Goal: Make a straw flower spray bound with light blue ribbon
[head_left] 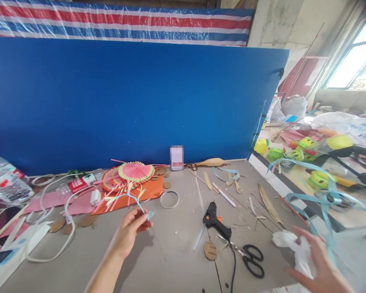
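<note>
My left hand (130, 232) is closed, with thumb and fingers pinched on a thin branched stem (136, 198) wrapped in light blue. Pale yellow petal-like pieces show at its upper ends, and a loose light blue tail (151, 215) sticks out by my fingertips. At the right edge of the table, my right hand (319, 260) has its thumb and fingers spread around a crumpled white tissue or plastic piece (301, 252); it does not look gripped. Between the hands lie a black glue gun (215, 221), black-handled scissors (251, 258) and a round cardboard disc (210, 251).
Pink paper fans (136, 171) lie on orange material (152, 189) behind my left hand. A white ring (169, 200), a capped white pen (225, 195) and dried strips (270, 205) are scattered about. Light blue ribbon (326, 199) hangs at right. A blue panel (146, 101) stands behind.
</note>
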Available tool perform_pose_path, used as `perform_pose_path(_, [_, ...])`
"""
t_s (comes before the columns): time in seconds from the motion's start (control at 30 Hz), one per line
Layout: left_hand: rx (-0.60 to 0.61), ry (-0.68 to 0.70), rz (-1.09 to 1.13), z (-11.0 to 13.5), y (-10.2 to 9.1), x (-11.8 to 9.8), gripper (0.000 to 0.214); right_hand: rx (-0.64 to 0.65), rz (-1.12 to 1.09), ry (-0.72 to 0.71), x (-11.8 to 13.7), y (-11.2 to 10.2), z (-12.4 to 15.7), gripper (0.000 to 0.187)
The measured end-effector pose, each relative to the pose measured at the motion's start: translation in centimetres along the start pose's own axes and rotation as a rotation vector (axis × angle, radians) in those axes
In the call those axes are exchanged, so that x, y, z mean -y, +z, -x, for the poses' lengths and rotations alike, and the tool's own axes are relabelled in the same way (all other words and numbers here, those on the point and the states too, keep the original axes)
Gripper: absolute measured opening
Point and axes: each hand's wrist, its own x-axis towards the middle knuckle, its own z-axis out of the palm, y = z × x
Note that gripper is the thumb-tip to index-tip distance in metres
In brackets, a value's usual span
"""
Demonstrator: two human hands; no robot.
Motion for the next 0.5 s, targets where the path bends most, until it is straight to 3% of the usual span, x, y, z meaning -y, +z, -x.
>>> perform_pose_path(0.17, [0.026, -0.007, -0.024, 0.4, -0.2, 0.2, 0.026, 0.072, -0.017, -0.061, 0.2, 2.3, 2.4, 0.043])
perform_pose_path(0.37, [0.054, 0.008, -0.028, 0.3, 0.0, 0.3, 0.025, -0.034, 0.053, -0.206, 0.3, 2.3, 3.0, 0.025])
perform_pose_path(0.43, [0.061, 0.010, -0.025, 0.3, 0.0, 0.4, 0.025, -0.140, 0.224, -0.125, 0.9, 2.6, 2.9, 0.030])
perform_pose_path(0.5, [0.068, 0.010, -0.021, 0.3, 0.1, 0.4, 0.025, -0.223, 0.399, 0.075, 1.6, 2.8, 2.7, 0.055])
